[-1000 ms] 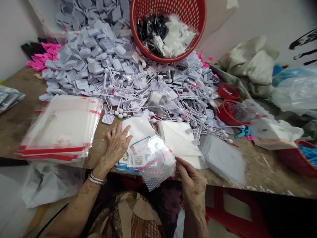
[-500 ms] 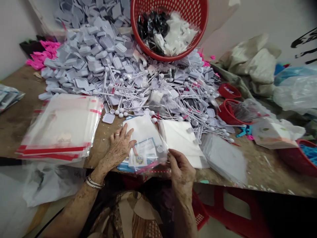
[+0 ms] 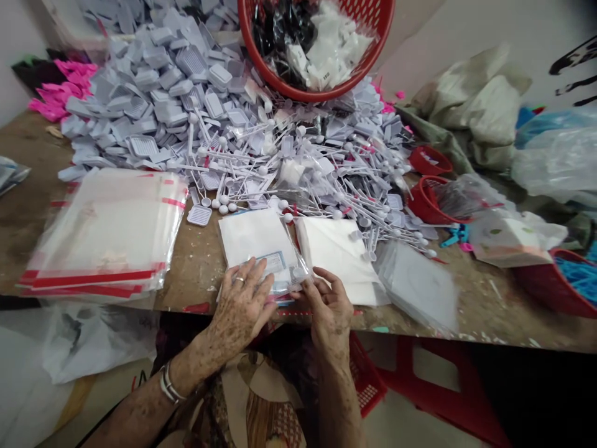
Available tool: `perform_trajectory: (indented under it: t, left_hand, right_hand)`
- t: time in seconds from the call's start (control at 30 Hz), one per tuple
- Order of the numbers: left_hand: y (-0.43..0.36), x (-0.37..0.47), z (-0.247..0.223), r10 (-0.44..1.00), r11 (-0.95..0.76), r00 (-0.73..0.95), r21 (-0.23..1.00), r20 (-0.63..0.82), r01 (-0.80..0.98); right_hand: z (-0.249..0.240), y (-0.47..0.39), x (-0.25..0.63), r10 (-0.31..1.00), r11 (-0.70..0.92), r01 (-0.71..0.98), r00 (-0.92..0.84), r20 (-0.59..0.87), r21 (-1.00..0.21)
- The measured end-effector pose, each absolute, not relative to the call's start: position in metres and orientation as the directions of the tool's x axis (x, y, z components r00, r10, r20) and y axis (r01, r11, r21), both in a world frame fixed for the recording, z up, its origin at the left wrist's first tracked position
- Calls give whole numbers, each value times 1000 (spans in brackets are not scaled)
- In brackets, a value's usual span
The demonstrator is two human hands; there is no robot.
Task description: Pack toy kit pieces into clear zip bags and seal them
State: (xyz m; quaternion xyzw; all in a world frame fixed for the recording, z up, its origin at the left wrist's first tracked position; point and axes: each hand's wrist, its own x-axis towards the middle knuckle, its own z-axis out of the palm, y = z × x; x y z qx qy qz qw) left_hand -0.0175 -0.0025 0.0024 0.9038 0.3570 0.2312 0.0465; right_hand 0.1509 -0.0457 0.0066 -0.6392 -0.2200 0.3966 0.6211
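In front of me a clear plastic bag (image 3: pixel 280 287) lies at the table edge, with white paper (image 3: pixel 254 236) and a printed blue-and-white card (image 3: pixel 275 262) in or under it. My left hand (image 3: pixel 242 298) rests flat across the bag's lower part, fingers stretched out, covering most of the card. At the lower right corner, the thumb and fingers of my right hand (image 3: pixel 329 311) pinch the bag's edge. Right of the bag is a stack of white sheets (image 3: pixel 331 255). Clear plastic sheets or bags (image 3: pixel 420 286) lie beyond that stack.
Pale lavender plastic trays (image 3: pixel 158 93) and long-handled spoons (image 3: pixel 237 143) heap up behind. A red basket (image 3: pixel 317 94) of bagged parts stands over them. Red-edged clear bags (image 3: pixel 112 230) lie at left. Small red baskets (image 3: pixel 422 199) and a tissue pack (image 3: pixel 508 242) sit at right.
My left hand has slid down and right, from the bag's left side onto its lower part. The right hand stays at the bag's right edge. The camera view has shifted slightly.
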Motion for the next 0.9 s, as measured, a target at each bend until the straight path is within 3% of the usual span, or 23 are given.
perform_trajectory:
  t: [0.23,0.4,0.47,0.63,0.77,0.9]
  left_hand:
    - [3,-5,5,636,-734,626,102,451,672]
    - [2,-2,5,609,-750,665,42,432,660]
    - [3,-2,5,628,-745,658,77,416,663]
    - [6,-4,6,690,-706,628,142,359,694]
    - [5,-3,8,720,-684,633,134,283,718]
    - [7,-4,11,724,-685,655,112,216,720]
  right_hand:
    - [10,-67,138,790,-124,-245,562,-245,-961]
    - [2,-82,123,856,-315,-384,279,-435,-868]
    - [-2,-82,121,857,-329,-369,271,-439,-869]
    - [-7,-76,123,869,-336,-22,379,-319,-942]
    - [-7,-68,126,908,-331,302,360,-215,-894]
    - [-10,-65,127,917,-304,452,376,-130,-839]
